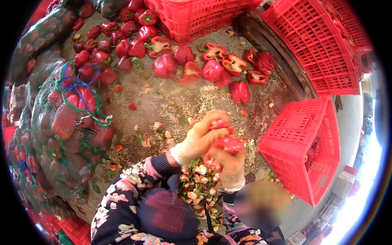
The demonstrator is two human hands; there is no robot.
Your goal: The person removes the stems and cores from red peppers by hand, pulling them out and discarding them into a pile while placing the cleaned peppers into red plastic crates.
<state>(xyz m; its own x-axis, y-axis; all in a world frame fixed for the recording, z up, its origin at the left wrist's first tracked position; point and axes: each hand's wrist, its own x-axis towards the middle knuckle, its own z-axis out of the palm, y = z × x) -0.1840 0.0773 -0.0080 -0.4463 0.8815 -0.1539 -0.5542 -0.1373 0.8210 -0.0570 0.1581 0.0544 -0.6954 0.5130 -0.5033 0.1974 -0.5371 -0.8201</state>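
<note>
Both my hands wear pale gloves with orange-tinted fingers and meet over the middle of the floor. My left hand [204,136] is closed around a red bell pepper part [219,124]. Just below it, my right hand [231,165] grips a glossy red bell pepper piece [228,144]. Whether the two pieces are joined is hidden by my fingers, and no knife can be made out. Under my wrists lies a heap of cut pepper cores and green stems [201,177]. Beyond my hands, halved peppers [234,64] and a whole red pepper [239,92] rest on the floor.
A tilted red crate [290,134] with peppers inside stands at right. More red crates [314,49] [196,18] are behind. Full mesh sacks of peppers [67,134] line the left. Loose peppers [118,36] spread at the far left; seeds cover the floor [151,96].
</note>
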